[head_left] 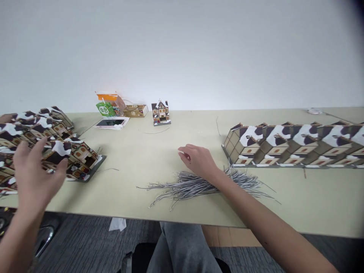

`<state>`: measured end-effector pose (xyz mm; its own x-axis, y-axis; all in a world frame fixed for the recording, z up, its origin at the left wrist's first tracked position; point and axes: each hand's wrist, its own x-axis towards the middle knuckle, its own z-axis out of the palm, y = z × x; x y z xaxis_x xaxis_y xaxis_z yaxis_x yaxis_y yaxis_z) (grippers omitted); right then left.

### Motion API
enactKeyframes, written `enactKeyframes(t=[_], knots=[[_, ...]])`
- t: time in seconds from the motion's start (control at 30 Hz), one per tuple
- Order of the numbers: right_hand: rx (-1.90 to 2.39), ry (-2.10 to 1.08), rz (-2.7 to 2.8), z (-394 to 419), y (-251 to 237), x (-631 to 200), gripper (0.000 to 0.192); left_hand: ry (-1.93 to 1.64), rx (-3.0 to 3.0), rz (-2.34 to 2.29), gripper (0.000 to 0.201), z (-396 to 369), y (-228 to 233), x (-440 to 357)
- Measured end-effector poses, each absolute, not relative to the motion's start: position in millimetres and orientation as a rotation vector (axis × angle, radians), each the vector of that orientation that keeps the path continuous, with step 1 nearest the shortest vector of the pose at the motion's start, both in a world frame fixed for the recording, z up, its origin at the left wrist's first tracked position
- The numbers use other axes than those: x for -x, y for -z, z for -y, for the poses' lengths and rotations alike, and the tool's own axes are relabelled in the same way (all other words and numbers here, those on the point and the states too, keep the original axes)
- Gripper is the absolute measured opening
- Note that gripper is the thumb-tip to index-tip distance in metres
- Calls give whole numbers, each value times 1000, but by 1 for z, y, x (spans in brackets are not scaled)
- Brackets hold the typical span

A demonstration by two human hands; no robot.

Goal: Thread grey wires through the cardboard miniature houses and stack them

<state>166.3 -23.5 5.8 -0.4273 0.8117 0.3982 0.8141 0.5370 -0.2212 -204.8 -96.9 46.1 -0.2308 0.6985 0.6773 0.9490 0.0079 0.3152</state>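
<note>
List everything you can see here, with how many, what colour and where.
table: one, beige, across the view
wires: a pile, grey, near edge, centre
row of model houses: one long row, brown and white, right
heap of model houses: many, brown and white, left
small upright house: one, far centre
phone: one, far left of centre
packet: one, orange and green, behind phone
left hand: open, over the heap
right hand: open, by the wires

The left hand (34,170) is blurred and covers part of the pile of small houses (57,136), which the left edge cuts off. The row of houses (292,144) runs out at the right edge. The forearm hides part of the grey wires (187,185).
</note>
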Motion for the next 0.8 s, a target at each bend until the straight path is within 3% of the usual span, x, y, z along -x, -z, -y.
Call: enactKeyframes(t=[0.13,0.23,0.53,0.8], knots=[[1312,-1,2335,24,-4,-165,27,772,2055,1548,61,89,-19,187],[1310,10,2330,25,-3,-165,26,526,2276,1487,51,74,3,185],[1301,37,2321,25,1,-165,27,-120,1919,1559,42,73,3,207],[1295,68,2316,24,3,-166,26,-214,1786,1630,39,91,2,234]])
